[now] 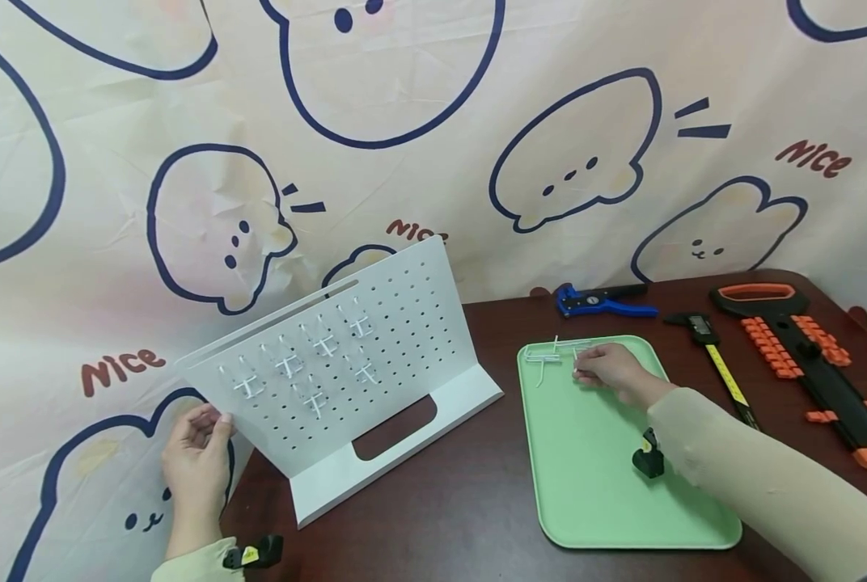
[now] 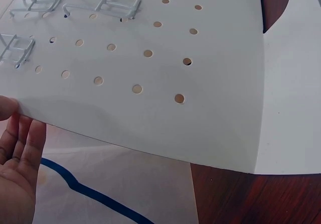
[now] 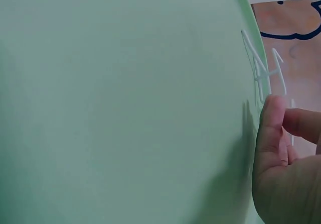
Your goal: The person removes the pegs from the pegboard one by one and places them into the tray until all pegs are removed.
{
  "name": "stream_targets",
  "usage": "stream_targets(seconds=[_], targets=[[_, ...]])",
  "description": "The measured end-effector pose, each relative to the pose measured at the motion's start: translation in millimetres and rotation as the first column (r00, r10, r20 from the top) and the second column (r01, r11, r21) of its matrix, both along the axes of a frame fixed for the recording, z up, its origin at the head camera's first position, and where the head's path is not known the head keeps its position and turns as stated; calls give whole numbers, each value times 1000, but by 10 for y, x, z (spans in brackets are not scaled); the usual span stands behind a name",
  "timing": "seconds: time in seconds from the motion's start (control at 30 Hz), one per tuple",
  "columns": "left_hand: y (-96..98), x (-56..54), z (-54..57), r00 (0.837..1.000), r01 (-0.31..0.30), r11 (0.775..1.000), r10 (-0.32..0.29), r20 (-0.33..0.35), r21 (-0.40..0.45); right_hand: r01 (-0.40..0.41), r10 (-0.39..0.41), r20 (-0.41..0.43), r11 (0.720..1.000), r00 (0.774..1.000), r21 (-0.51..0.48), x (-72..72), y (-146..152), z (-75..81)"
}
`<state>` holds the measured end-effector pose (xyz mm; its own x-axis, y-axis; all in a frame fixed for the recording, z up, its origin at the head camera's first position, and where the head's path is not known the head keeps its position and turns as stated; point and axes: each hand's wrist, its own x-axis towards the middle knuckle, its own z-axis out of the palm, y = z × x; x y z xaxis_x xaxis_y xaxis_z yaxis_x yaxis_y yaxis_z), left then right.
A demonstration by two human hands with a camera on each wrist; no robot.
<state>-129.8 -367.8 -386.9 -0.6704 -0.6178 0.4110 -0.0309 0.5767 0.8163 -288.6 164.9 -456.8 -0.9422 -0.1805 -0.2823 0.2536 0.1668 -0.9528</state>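
A white pegboard [image 1: 404, 323] leans back on its base, with several white wire hooks [image 1: 324, 346] hung in its holes. My left hand [image 1: 196, 469] grips its left edge; in the left wrist view the thumb [image 2: 7, 107] lies over the front and the fingers are at the edge. At the far end of a green tray [image 1: 594, 469], my right hand [image 1: 615, 372] pinches a white wire hook [image 3: 278, 72] between thumb and fingers. Partly hidden by the fingertips, that hook is close to other loose white hooks [image 1: 543, 358] at the tray's far left corner.
Behind the tray lie blue-handled pliers [image 1: 601, 303]. Right of it are a digital caliper [image 1: 721, 364] and a black and orange tool rack [image 1: 812, 364]. A printed cloth [image 1: 433, 186] hangs behind the dark wooden table [image 1: 441, 501].
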Motion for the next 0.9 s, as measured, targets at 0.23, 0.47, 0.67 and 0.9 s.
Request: stream_targets(seconds=[0.23,0.47,0.67,0.9], targets=[[-8,-5,-3,1000,12,1000,-12,-24,5,-19,18,43,1000,999,21,6,-48,6],[-15,-11,-4,1000,14,1000,-14,-13,16,-16,13,78,999,997,38,9,-64,0],[-21,-11,4,1000,14,999,-14,1,29,-21,17,70,998,997,54,7,-108,-17],[-24,-7,-10,1000,11,999,-11,-14,33,-20,17,58,998,998,54,-9,-150,-58]])
